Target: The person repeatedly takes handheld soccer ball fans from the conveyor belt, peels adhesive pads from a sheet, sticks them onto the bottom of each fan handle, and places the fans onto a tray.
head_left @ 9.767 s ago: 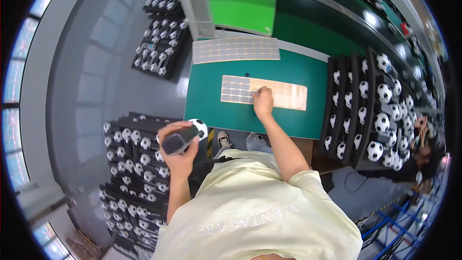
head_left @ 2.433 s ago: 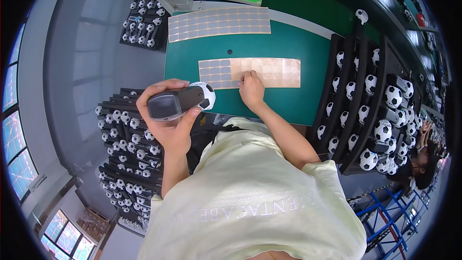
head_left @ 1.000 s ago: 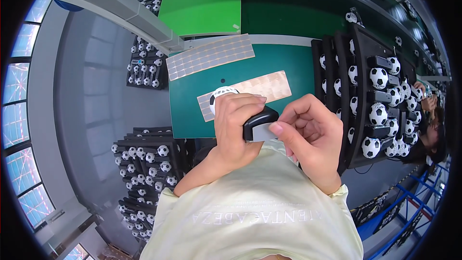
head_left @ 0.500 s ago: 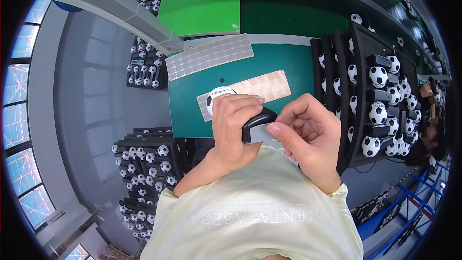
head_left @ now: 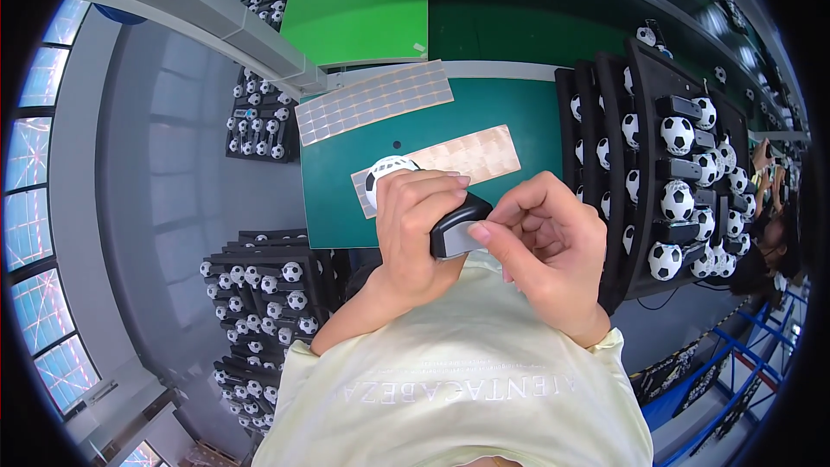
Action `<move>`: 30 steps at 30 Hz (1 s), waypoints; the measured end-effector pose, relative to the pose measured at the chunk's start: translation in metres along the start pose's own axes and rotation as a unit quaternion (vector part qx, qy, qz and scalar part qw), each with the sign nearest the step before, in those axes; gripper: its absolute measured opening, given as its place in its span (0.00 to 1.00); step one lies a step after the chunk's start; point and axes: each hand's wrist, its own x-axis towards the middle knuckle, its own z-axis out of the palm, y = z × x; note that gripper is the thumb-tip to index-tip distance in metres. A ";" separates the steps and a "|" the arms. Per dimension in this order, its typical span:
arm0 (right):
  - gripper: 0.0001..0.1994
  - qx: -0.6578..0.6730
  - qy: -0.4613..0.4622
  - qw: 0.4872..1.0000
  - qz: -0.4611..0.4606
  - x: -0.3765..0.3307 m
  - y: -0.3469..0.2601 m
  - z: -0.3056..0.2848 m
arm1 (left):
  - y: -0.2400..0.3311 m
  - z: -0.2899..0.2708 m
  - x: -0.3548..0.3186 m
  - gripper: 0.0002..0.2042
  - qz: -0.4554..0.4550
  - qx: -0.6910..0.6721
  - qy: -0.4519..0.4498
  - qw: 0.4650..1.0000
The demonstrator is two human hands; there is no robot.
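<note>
My left hand (head_left: 417,227) grips a small football-patterned gadget (head_left: 384,176) with a black and grey base (head_left: 456,227), held close above my chest. My right hand (head_left: 545,242) presses thumb and fingertips against the grey end of that base, apparently pinching a small sticker; what lies under the fingers is hidden. Behind both hands, on the green table (head_left: 510,108), lies a sheet of small square stickers (head_left: 467,154), partly peeled at its left end. A second, greyer sticker sheet (head_left: 372,102) lies at the table's far edge.
Black trays with several football gadgets (head_left: 683,169) stand on the right of the table. More stacked trays of them (head_left: 268,290) sit on the floor at the left, and another stack (head_left: 255,117) farther back. A bright green board (head_left: 367,0) rises behind the table. A person (head_left: 774,242) works at far right.
Earlier my right hand was on the sticker sheet while my left held the gadget aside. Both hands have since met at the gadget; in the last second they barely moved.
</note>
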 end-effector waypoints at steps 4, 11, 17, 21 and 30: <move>0.09 -0.111 0.009 0.986 -0.125 -0.001 0.012 0.002 | 0.000 0.001 0.000 0.24 -0.002 -0.006 0.019 1.000; 0.10 0.070 -0.050 0.992 0.092 0.014 0.026 -0.006 | 0.000 -0.005 0.001 0.19 -0.122 -0.167 -0.030 0.978; 0.12 0.199 -0.053 0.960 0.189 0.002 0.069 -0.008 | -0.016 0.008 -0.030 0.19 -0.369 -0.200 -0.100 0.902; 0.15 0.270 -0.048 0.914 0.300 -0.008 0.121 -0.015 | -0.032 0.027 -0.045 0.22 -0.088 0.096 -0.266 0.955; 0.13 0.122 0.080 0.958 0.246 0.078 0.230 -0.042 | -0.059 0.023 -0.036 0.30 0.007 0.208 -0.324 0.923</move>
